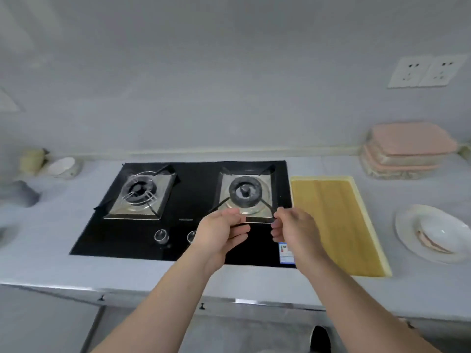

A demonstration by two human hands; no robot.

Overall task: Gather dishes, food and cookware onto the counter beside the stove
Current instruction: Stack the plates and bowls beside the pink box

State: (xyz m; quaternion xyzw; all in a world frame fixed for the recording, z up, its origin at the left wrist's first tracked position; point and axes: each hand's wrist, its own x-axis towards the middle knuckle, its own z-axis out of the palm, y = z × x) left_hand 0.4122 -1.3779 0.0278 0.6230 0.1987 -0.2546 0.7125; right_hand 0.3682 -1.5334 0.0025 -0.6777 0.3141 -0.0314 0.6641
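- Head view: a white plate (405,222) holding a white bowl (444,234) sits on the grey counter (51,240), right of a bamboo cutting board (336,220) lying just beside the black glass stove (198,189).
- Stacked containers with pink lids (407,141) stand against the wall behind the board.
- Left hand (221,233) and right hand (293,230), slightly apart, each pinch a front prong of the right burner's pan support (219,206).
- The stove's front corner sticker (286,253) is too blurred to read.
- Two wall sockets (428,71) are on the pale wall.
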